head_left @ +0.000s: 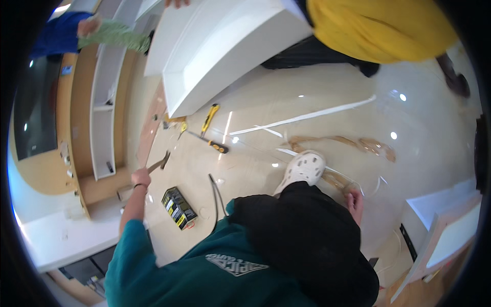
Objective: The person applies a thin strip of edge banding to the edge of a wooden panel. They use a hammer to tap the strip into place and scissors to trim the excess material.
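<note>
My left hand (pixel 140 177) is closed round the handle of a claw hammer (pixel 165 159), held out over the left side of the floor. My right hand (pixel 354 202) hangs beside my knee with its fingers curled, close to a thin curved strip; what sits between the fingers is too small to make out. Below the hammer, a black and yellow box (pixel 179 207) lies on the floor. Farther ahead are a yellow and black utility knife (pixel 209 120) and a screwdriver (pixel 219 147) with a black and orange handle.
A white cabinet piece (pixel 220 56) stands ahead, near a person in yellow (pixel 378 28). Another person's sleeve (pixel 61 33) shows upper left. White strips (pixel 312 116) and crumpled brown tape (pixel 376 148) lie around my white clog (pixel 307 168). White panels (pixel 450 225) stand at right.
</note>
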Motion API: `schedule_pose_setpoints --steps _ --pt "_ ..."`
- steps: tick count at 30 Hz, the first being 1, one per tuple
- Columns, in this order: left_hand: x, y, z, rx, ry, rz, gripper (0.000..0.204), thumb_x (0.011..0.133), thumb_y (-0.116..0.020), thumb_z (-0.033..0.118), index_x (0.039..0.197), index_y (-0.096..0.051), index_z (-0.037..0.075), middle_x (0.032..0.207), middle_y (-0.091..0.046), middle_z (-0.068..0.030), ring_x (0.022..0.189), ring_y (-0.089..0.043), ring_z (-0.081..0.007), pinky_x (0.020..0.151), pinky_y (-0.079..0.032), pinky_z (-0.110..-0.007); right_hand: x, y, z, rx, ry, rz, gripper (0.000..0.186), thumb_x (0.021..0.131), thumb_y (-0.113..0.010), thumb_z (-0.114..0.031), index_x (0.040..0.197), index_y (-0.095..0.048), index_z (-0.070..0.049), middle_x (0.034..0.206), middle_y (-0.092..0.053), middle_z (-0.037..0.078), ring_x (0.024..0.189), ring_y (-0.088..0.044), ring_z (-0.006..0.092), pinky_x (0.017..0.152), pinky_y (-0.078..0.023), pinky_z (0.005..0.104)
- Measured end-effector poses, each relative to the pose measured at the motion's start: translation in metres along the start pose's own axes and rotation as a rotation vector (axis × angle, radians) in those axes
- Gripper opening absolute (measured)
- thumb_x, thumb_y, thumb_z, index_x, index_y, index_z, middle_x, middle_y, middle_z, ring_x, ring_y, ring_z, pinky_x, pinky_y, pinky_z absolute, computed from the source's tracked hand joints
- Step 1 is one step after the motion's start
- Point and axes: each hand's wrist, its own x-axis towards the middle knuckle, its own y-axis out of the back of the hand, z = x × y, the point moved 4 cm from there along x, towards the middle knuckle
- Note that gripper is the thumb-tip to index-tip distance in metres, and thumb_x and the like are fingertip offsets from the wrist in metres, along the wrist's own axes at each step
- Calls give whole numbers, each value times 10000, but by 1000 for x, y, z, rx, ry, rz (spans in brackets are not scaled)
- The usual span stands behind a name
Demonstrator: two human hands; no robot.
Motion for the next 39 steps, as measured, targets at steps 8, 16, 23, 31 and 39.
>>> schedule_pose_setpoints --steps 8,16,23,31,39 --pt "-116 206 67 -271 -443 -610 295 755 -720 39 1013 -589 91 681 -613 -29 542 -562 -148 517 -484 -303 -13 -25 -63 -179 198 -254 178 972 -569 -191 997 -602 -18 830 -623 102 736 -586 200 694 -480 340" --pt "-251 347 234 -633 -1124 83 294 821 -659 30 1075 -513 40 706 -545 -127 664 -581 -182 587 -446 -364 -51 -46 -94 158 252 -622 363 1002 -534 -227 1312 -488 -44 1022 -630 79 879 -593 153 819 -469 320" --pt "-324 391 341 -745 -1360 288 289 858 -669 58 1103 -520 20 743 -551 -192 659 -564 -239 629 -456 -371 -38 -3 -141 793 511 -282 459 999 -567 -232 1367 -354 -60 1125 -588 91 1016 -580 160 881 -473 309" --pt "-343 351 421 -952 -1571 279 305 909 -691 116 1155 -541 17 927 -626 -206 830 -650 -335 716 -498 -365 -49 33 -187 945 667 149 400 1000 -473 -103 1356 -291 -97 1016 -602 124 947 -633 202 876 -495 375" --pt "-378 435 505 -544 -2132 66 422 1011 -474 367 1236 -523 13 951 -626 -127 887 -640 -248 815 -508 -359 -91 91 -157 11 625 779 303 834 -513 17 1132 -510 -35 801 -551 117 692 -596 234 625 -497 351"
